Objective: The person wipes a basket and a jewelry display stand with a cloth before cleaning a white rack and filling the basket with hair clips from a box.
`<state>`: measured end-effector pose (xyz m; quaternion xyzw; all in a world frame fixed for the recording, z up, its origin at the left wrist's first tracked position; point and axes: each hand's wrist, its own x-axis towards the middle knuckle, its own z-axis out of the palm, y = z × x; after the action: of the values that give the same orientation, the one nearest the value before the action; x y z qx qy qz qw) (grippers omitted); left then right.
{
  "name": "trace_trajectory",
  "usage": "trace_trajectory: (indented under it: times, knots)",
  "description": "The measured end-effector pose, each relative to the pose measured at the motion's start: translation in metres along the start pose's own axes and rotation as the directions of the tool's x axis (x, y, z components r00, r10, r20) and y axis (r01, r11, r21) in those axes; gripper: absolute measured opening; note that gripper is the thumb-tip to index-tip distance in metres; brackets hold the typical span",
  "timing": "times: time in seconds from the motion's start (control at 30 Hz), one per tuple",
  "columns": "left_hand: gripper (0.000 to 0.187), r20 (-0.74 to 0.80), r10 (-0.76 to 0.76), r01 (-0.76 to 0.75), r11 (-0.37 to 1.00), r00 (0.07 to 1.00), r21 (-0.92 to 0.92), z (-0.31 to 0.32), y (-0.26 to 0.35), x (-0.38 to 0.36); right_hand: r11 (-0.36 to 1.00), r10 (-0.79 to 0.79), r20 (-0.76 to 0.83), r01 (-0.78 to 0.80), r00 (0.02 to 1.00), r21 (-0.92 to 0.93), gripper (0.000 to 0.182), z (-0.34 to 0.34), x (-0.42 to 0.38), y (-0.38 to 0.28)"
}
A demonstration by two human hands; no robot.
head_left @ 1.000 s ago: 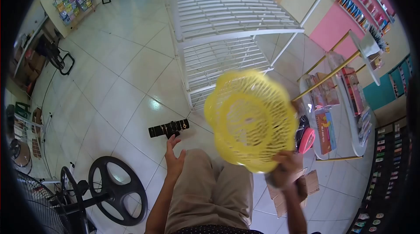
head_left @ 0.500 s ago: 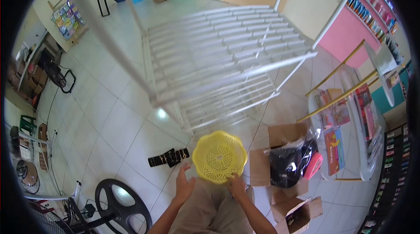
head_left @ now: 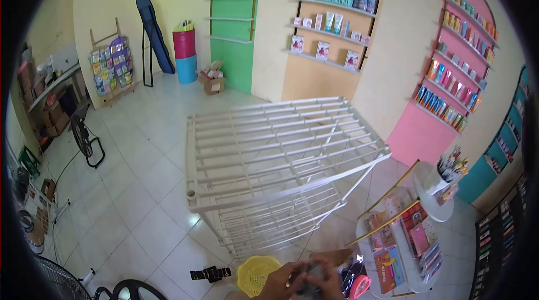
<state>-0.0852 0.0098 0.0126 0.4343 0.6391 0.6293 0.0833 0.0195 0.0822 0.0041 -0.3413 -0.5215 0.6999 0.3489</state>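
Note:
Low in the view, my left hand (head_left: 279,282) and my right hand (head_left: 327,278) are close together. Their fingers are closed around a small dark grey object (head_left: 313,277), too blurred to name. Just left of them the yellow perforated basket (head_left: 255,273) rests on the floor, partly covered by my left hand. A black patterned item (head_left: 210,273) lies on the tiles left of the basket. Ahead stands a white wire rack (head_left: 281,159) with two slatted levels.
Right of my hands are an opened cardboard box (head_left: 337,256), a pink round item (head_left: 360,286) and a tiered display stand (head_left: 393,244) with goods. A floor fan (head_left: 84,140) stands left. Stocked wall shelves (head_left: 331,36) line the back.
The view has tilted up, showing the wall shelves. My hands have come together away from the basket, now around a dark object. The tall upright bars above the rack's upper level no longer show.

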Motion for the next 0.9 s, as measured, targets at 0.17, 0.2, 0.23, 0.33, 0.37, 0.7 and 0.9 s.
trace_trajectory:
  times: [0.17,0.2,0.23,0.33,0.37,0.7,0.9]
  knots:
    - [0.042,-0.364,0.548,-0.336,0.797,0.753,0.502,-0.091,0.054,0.080,0.804,-0.590,-0.243,0.533,0.770,-0.264,0.033,-0.004,0.110,-0.185]
    - [0.037,-0.542,0.551,-0.271,0.815,0.635,0.511,-0.105,0.059,0.099,0.848,-0.523,-0.168,0.491,0.835,-0.202,0.034,0.008,0.132,-0.219]
    - [0.036,-0.524,0.642,-0.278,0.741,0.560,0.611,-0.122,0.063,0.117,0.759,-0.623,-0.104,0.568,0.775,-0.318,0.037,0.009,0.172,-0.232]
    - [0.026,-0.272,0.484,-0.252,0.766,0.832,0.591,-0.144,0.048,0.135,0.556,-0.654,0.106,0.571,0.749,-0.604,0.049,0.049,0.269,-0.234]
    - [0.026,-0.281,0.488,-0.256,0.769,0.826,0.585,-0.143,0.040,0.137,0.209,-0.781,0.261,0.631,0.567,-0.747,0.045,0.070,0.278,-0.223]
    - [0.023,-0.387,0.550,-0.419,0.827,0.740,0.375,-0.133,0.020,0.143,0.175,-0.474,0.673,0.810,0.568,-0.560,0.026,0.143,0.242,-0.196]
    - [0.023,-0.376,0.548,-0.424,0.828,0.747,0.366,-0.128,0.022,0.141,-0.067,-0.521,0.689,0.781,0.504,-0.621,0.028,0.105,0.282,-0.206]
